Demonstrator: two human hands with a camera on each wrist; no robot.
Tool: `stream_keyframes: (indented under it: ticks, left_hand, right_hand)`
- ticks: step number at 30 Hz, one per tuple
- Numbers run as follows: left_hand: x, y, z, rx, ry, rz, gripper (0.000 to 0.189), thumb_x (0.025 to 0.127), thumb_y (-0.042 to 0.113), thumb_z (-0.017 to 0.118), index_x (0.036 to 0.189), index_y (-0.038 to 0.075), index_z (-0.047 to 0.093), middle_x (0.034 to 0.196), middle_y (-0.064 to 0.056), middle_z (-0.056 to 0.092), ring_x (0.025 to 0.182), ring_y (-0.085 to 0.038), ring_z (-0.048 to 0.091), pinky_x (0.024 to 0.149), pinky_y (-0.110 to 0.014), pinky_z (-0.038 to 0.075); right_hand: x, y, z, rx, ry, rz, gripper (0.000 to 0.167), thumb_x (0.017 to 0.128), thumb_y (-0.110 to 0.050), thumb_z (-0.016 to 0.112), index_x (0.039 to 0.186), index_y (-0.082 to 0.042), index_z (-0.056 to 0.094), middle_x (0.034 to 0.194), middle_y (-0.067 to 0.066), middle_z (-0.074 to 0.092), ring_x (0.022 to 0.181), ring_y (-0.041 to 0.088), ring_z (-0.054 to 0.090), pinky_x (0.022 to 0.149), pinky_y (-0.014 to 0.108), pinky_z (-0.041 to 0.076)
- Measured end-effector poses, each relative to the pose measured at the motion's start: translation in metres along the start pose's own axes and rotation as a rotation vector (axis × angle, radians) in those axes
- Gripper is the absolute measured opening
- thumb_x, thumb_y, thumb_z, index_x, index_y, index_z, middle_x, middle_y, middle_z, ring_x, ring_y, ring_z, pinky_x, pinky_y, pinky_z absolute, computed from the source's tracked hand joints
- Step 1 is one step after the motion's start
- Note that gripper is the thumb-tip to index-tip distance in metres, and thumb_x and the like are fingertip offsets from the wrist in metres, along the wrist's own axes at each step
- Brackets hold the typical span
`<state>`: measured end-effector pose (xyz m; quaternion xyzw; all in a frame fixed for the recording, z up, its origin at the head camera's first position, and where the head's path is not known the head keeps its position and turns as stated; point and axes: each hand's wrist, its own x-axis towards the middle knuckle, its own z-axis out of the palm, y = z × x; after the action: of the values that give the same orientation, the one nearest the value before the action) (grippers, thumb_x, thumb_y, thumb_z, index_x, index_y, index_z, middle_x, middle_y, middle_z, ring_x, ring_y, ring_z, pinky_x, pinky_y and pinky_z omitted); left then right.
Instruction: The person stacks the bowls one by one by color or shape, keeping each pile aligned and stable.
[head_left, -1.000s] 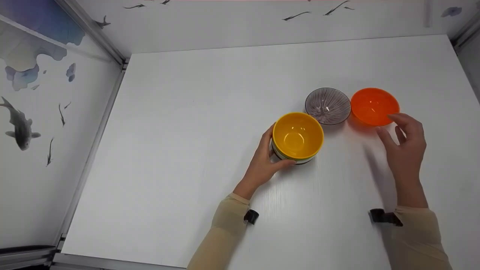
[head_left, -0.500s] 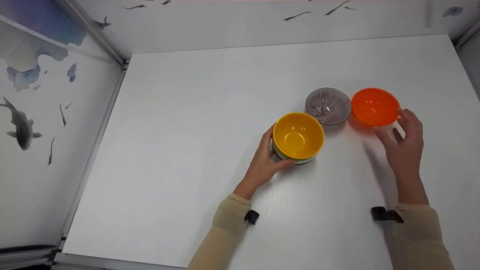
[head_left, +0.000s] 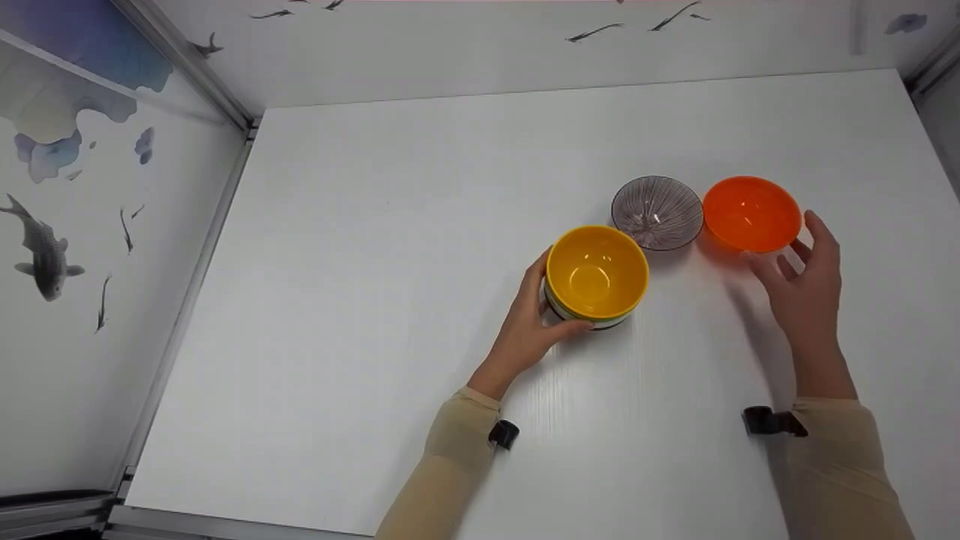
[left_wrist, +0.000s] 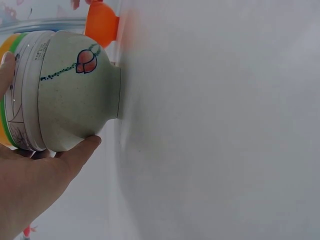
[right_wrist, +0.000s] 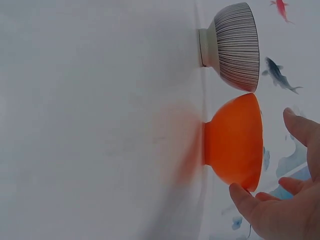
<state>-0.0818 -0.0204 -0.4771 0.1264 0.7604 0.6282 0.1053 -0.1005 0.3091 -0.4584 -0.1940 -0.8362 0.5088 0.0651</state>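
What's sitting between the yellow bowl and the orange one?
A striped grey bowl, set slightly farther back, stands between the yellow bowl and orange bowl; the head view shows it.

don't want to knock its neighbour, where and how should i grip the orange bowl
The orange bowl likely takes a rim grip from its near right side, where the right hand is; it stands upright, flaring from a narrow foot, and the striped bowl crowds its left.
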Motion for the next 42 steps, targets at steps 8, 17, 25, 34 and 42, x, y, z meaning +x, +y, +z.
stream_keyframes:
  ticks: [8, 17, 25, 34, 42]
  left_hand:
    - [0.001, -0.001, 0.000, 0.007, 0.003, -0.009, 0.101, 0.083, 0.024, 0.082, 0.160, 0.019, 0.017, 0.165, 0.004, 0.024, 0.153, -0.012, 0.023, 0.123, -0.039, 0.031]
    - [0.001, -0.001, 0.000, 0.008, 0.006, -0.024, 0.102, 0.082, 0.026, 0.083, 0.160, 0.022, 0.017, 0.165, 0.006, 0.024, 0.153, -0.011, 0.024, 0.123, -0.040, 0.031]
    - [0.000, -0.001, -0.001, -0.005, 0.006, -0.014, 0.102, 0.082, 0.024, 0.082, 0.160, 0.021, 0.016, 0.165, 0.005, 0.024, 0.153, -0.013, 0.023, 0.123, -0.042, 0.032]
    - [0.000, -0.002, -0.001, -0.018, -0.002, -0.015, 0.102, 0.083, 0.025, 0.082, 0.160, 0.023, 0.016, 0.164, 0.007, 0.024, 0.153, -0.010, 0.022, 0.123, -0.039, 0.032]
    - [0.001, -0.002, 0.001, -0.012, 0.004, -0.022, 0.102, 0.082, 0.024, 0.083, 0.160, 0.024, 0.017, 0.164, 0.008, 0.024, 0.153, -0.009, 0.022, 0.123, -0.041, 0.032]
  right_hand:
    - [0.008, -0.001, 0.000, -0.015, -0.051, 0.101, 0.092, 0.097, -0.038, 0.062, 0.160, -0.030, -0.005, 0.169, 0.001, 0.007, 0.152, 0.029, 0.026, 0.121, 0.039, 0.033]
    - [0.017, -0.005, 0.001, 0.012, -0.125, 0.249, 0.097, 0.096, -0.050, 0.058, 0.159, -0.032, -0.014, 0.170, 0.000, -0.004, 0.154, 0.029, 0.021, 0.124, 0.044, 0.028]
    - [0.021, -0.005, -0.001, 0.068, -0.197, 0.299, 0.094, 0.096, -0.053, 0.056, 0.159, -0.033, -0.010, 0.170, 0.001, -0.005, 0.150, 0.028, 0.022, 0.123, 0.039, 0.031]
    - [0.023, -0.007, 0.002, 0.318, -0.184, 0.408, 0.085, 0.100, -0.039, 0.057, 0.158, -0.040, -0.006, 0.170, -0.004, 0.000, 0.148, 0.020, 0.028, 0.111, 0.026, 0.041]
    - [0.026, -0.003, 0.003, 0.365, -0.174, 0.422, 0.083, 0.100, -0.039, 0.056, 0.158, -0.042, -0.004, 0.169, -0.003, 0.006, 0.141, 0.016, 0.037, 0.108, 0.022, 0.043]
